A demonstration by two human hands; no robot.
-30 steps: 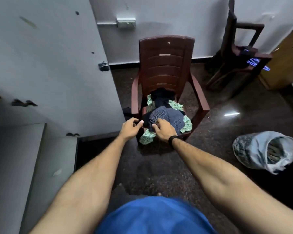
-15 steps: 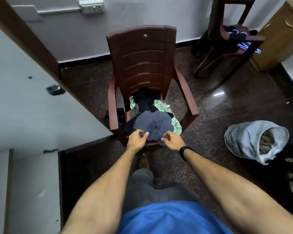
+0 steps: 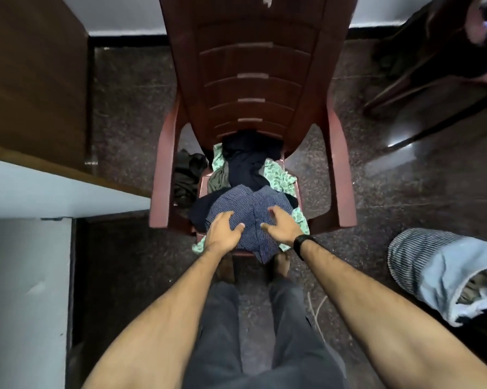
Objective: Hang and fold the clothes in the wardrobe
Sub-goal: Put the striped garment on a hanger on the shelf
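Observation:
A pile of clothes lies on the seat of a dark red plastic chair straight ahead. On top is a navy striped garment; behind it lie a black garment and a green patterned one. My left hand rests on the striped garment's left side with fingers spread. My right hand, with a black wristband, rests on its right side, fingers also spread. Neither hand grips the cloth.
The open wardrobe door and its pale shelf edge stand at the left. A dark garment hangs beside the chair's left arm. A striped cloth bag lies on the floor at the right. Another chair stands far right.
I have stepped closer to the chair and now look down on it. Both hands have let go of the striped garment's front edge and lie spread on top of it.

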